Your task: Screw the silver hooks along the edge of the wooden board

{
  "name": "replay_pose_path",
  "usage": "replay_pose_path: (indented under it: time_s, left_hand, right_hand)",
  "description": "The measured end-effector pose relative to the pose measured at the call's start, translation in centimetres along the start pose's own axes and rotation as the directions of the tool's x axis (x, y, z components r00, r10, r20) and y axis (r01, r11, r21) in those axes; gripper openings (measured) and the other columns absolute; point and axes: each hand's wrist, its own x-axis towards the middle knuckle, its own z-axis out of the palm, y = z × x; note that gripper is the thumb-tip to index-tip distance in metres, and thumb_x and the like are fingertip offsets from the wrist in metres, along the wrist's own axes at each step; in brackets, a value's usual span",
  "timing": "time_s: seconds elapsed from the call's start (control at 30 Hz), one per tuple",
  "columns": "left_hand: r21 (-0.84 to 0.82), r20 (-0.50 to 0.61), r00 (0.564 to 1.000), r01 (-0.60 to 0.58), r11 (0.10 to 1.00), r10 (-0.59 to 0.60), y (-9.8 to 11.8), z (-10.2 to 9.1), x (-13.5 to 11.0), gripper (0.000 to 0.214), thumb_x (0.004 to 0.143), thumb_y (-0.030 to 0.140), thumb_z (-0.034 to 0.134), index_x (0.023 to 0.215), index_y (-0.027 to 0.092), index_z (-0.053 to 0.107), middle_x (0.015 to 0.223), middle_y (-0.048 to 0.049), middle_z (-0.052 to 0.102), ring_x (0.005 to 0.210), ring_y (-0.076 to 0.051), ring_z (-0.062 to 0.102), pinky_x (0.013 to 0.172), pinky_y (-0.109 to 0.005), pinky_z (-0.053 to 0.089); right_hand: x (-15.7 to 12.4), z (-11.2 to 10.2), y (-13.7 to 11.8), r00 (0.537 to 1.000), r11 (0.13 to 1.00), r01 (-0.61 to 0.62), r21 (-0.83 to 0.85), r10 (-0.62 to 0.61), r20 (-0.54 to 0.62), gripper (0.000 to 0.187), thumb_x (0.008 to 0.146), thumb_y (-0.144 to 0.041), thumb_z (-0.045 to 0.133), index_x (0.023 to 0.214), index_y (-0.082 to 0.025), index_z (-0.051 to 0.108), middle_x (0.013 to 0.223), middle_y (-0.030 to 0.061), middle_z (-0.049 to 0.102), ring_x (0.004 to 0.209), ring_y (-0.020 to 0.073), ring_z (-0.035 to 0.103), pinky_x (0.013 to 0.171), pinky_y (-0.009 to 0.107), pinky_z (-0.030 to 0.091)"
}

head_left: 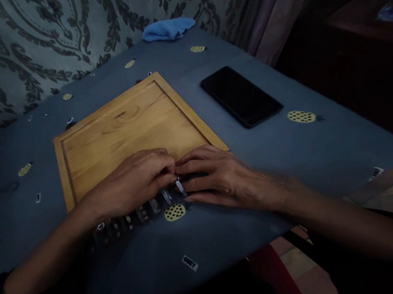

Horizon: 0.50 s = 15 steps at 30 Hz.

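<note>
The left hand [142,180] and the right hand [215,173] meet at the near right part of a wooden board [133,127], which lies flat on the blue counter [238,175]. The left fingers are curled, with thumb and forefinger drawn together at the tips; whether they pinch anything cannot be told. The right fingers reach leftward, long and slightly apart, their tips close to those of the left hand. Just below where the hands meet, a shiny band [181,188] stands by the right fingertips; it is unclear whether they grip it.

More small metal bands [154,206] form a row along the near side of the board, running leftward from the hands beneath the left hand and wrist. The leftmost ones are dim and hard to make out. The board has a raised rim and a dark knot mark in its grain.

A black phone [242,95] lies face up to the right of the board, apart from it. A blue cloth [168,29] sits crumpled at the far edge of the counter, near a patterned wall hanging [51,31]. Yellow pineapple prints [301,116] dot the counter, one of them just beside the bands.
</note>
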Motion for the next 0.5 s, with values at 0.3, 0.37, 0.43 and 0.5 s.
replay_pose_path:
  time_s: [0.3, 0.37, 0.43, 0.5]
  left_hand:
    - [0.015, -0.100, 0.995, -0.013, 1.000, 0.014, 0.2, 0.2, -0.4, 0.019, 0.097, 0.026, 0.058, 0.080, 0.018, 0.059, 0.080, 0.0027, 0.060, 0.075, -0.012, 0.055, 0.069, -0.027, 0.036]
    - [0.003, -0.143, 0.990, -0.011, 1.000, 0.011, 0.3, 0.0, -0.9, 0.022, 0.098, 0.029, 0.057, 0.080, 0.018, 0.060, 0.078, 0.0030, 0.060, 0.072, -0.011, 0.055, 0.068, -0.026, 0.036]
    - [-0.013, -0.171, 0.985, 0.010, 1.000, -0.012, 0.3, -0.3, -1.5, 0.025, 0.100, 0.032, 0.055, 0.080, 0.018, 0.061, 0.077, 0.0029, 0.060, 0.069, -0.011, 0.054, 0.065, -0.026, 0.036]
    - [-0.028, -0.198, 0.979, 0.043, 0.999, -0.047, 0.1, -0.5, -2.5, 0.025, 0.100, 0.034, 0.053, 0.083, 0.018, 0.062, 0.077, 0.0025, 0.061, 0.068, -0.011, 0.055, 0.064, -0.026, 0.037]
  right_hand:
    - [0.0, 0.1, 0.1, 1.000, 1.000, 0.007, 0.005, -0.007, -0.006, 0.024, 0.100, -0.036, 0.059, 0.105, -0.019, 0.076, 0.122, 0.0094, 0.073, 0.116, 0.0242, 0.062, 0.099, 0.045, 0.052]
    - [0.0, 0.1, 0.1, 1.000, 1.000, 0.002, 0.015, -0.002, -0.001, 0.024, 0.100, -0.036, 0.060, 0.106, -0.019, 0.077, 0.123, 0.0096, 0.073, 0.116, 0.0248, 0.063, 0.098, 0.046, 0.053]
    - [0.0, 0.1, 0.2, 1.000, 1.000, 0.005, 0.024, -0.005, -0.009, 0.023, 0.099, -0.036, 0.062, 0.106, -0.020, 0.077, 0.122, 0.0087, 0.074, 0.115, 0.0243, 0.064, 0.098, 0.045, 0.053]
    - [-0.1, 0.2, 0.2, 1.000, 1.000, 0.005, 0.024, -0.005, -0.020, 0.022, 0.099, -0.035, 0.062, 0.105, -0.020, 0.077, 0.122, 0.0078, 0.074, 0.115, 0.0237, 0.064, 0.098, 0.044, 0.054]
